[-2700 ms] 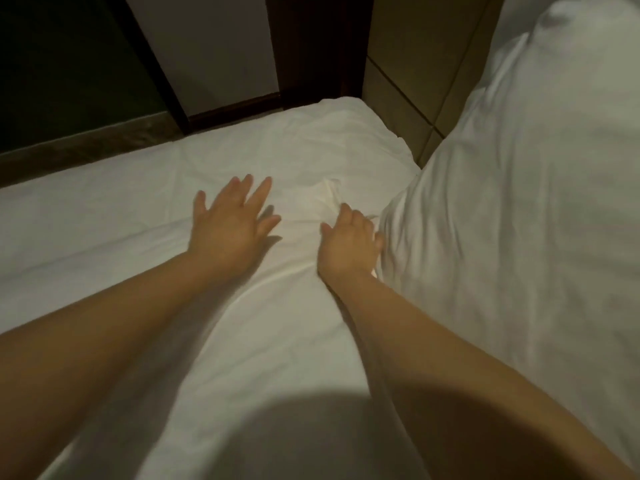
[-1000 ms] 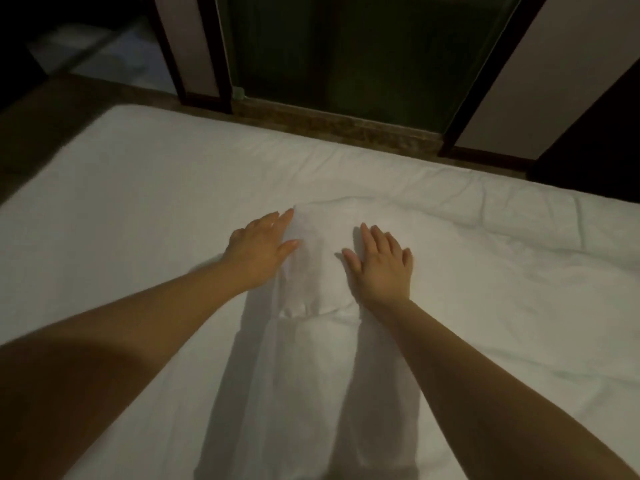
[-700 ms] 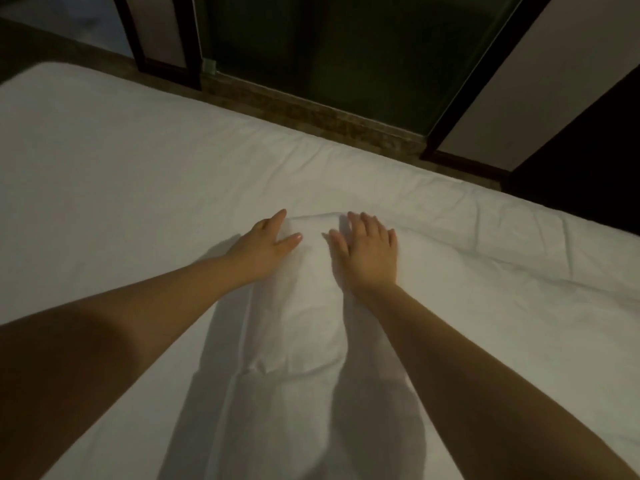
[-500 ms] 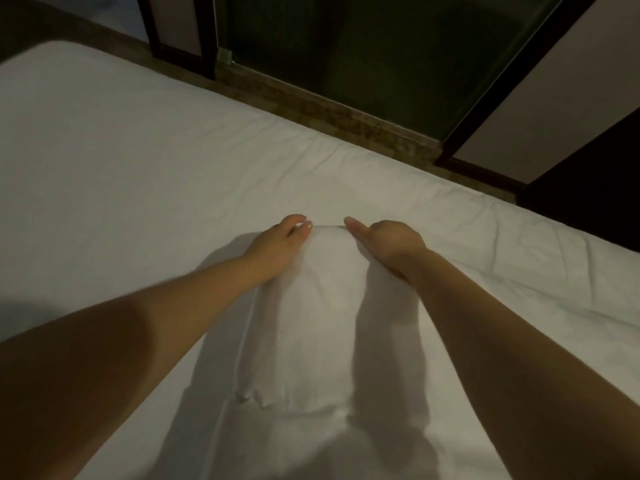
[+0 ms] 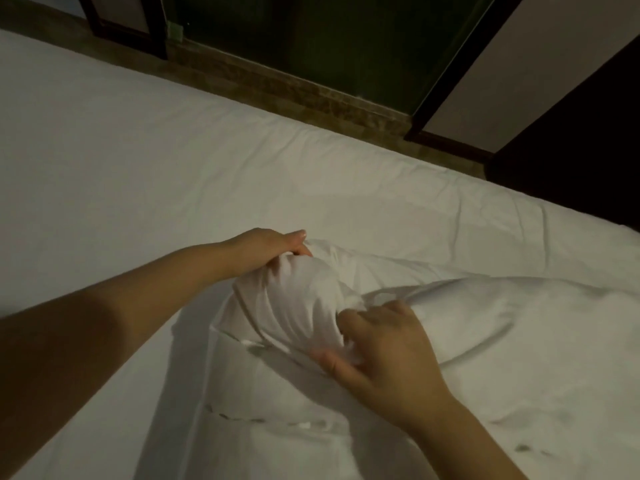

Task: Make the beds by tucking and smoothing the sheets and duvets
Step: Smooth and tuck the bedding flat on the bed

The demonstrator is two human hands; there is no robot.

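Both hands grip a bunched fold of the white duvet (image 5: pixel 304 306) at the centre of the frame. Left hand (image 5: pixel 270 249) clamps the fold's upper left side, and right hand (image 5: pixel 384 355) pinches its lower right end, fingers curled into the cloth. Beneath it, the sheet (image 5: pixel 138 174) lies flat across the left. A dark door (image 5: pixel 311 39) fills the upper edge.

White duvet (image 5: pixel 304 306) bunched, lifted off flat white sheet (image 5: pixel 138 174).
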